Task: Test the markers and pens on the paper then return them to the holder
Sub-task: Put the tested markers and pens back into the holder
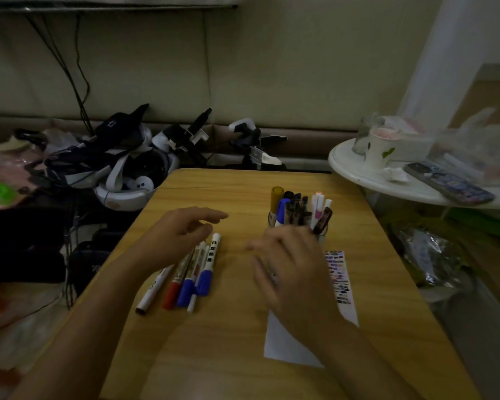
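A holder (pixel 299 219) packed with several markers and pens stands at the middle right of the wooden table (pixel 243 186). A white strip of paper (pixel 341 284) covered in coloured test strokes lies in front of it, partly hidden under my right hand (pixel 289 269). That hand hovers blurred over the paper with its fingers spread and nothing in it. Several loose markers (pixel 191 275) with blue, red and white bodies lie side by side on the left. My left hand (pixel 182 232) hangs just above their far ends, fingers apart and loosely curled, holding nothing.
A round white side table (pixel 355 174) at the right carries a paper cup (pixel 383 145), a glass and a phone (pixel 448 183). Headsets, cables and gadgets (pixel 133 157) pile up on the floor beyond the table's left edge. Bags lie at the right.
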Demonstrator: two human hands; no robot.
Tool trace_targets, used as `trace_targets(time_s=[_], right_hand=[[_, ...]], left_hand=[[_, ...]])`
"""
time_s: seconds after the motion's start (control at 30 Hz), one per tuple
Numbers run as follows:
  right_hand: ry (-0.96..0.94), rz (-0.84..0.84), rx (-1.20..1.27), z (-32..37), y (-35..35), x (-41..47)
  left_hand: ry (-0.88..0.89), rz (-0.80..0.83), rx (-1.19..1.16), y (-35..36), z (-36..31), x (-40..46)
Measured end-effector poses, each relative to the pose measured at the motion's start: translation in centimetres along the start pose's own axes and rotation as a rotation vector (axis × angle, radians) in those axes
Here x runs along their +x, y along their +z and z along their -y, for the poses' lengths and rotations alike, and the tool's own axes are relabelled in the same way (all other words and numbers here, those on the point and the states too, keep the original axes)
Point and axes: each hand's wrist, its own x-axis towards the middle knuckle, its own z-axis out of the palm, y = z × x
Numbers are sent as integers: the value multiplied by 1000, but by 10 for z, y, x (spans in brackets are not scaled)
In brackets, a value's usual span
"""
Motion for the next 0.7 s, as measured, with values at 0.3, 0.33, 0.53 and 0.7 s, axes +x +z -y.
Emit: trace_targets(time_s=[0.3,0.33,0.53,0.7], right_hand=[[-133,539,41,8,49,-20],[-136,552,43,8,51,-20],[-161,596,52,10,58,-21],[-160,608,86,14,53,-13]], left_hand=[[0,12,56,1,5,-6],[1,17,62,1,4,-7],[-14,0,55,-3,12,-11],[-20,0,69,-4,12,-13]])
